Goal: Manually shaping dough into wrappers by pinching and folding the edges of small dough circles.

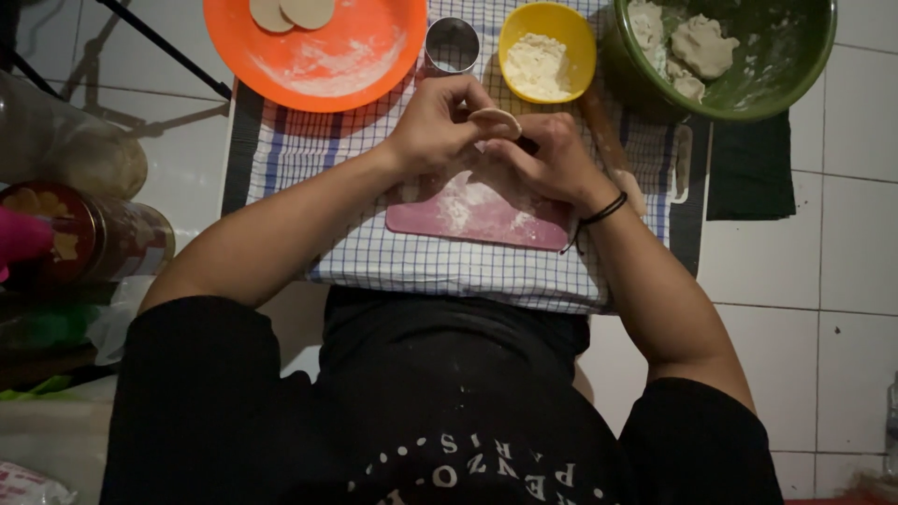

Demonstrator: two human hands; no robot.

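Here both hands, left hand (435,126) and right hand (552,159), pinch closed on a dough round (496,119); even pressure likely seals best.

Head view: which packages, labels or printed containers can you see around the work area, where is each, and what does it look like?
Printed tin: far left edge, lying on its side, round, dark red with yellow pictures.
Clear plastic bag: upper left above the tin, holding pale round lumps.
Printed wrapper: bottom left corner, white with red marks, mostly cut off.
No signs or screens.
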